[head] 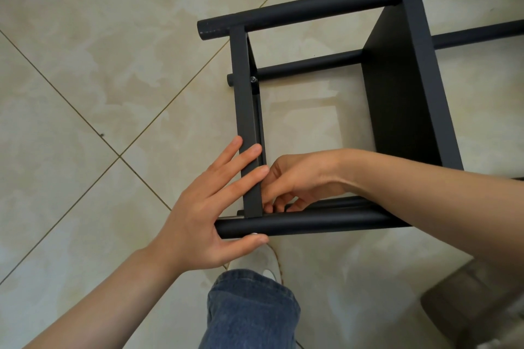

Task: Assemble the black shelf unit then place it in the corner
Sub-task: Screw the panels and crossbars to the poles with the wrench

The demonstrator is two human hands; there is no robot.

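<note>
Black shelf unit point(402, 88) lying on its side on the tiled floor point(113, 65). Left hand point(209, 207): grip wide, fingers flat across the end board point(246, 110), thumb beneath the near tube point(312, 224). Right hand point(300, 178) curls in at the board-tube joint; whether its grip holds a fastener cannot be told. The frame looks rigid, smooth and probably light, and is best lifted by its tubes.

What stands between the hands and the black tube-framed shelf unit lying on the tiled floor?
Nothing visible. The left hand lies with straight fingers on the black tube-framed shelf unit's narrow end panel, thumb under the near round tube. The right hand reaches inside the frame, fingers curled at that joint; what they hold is hidden.
</note>
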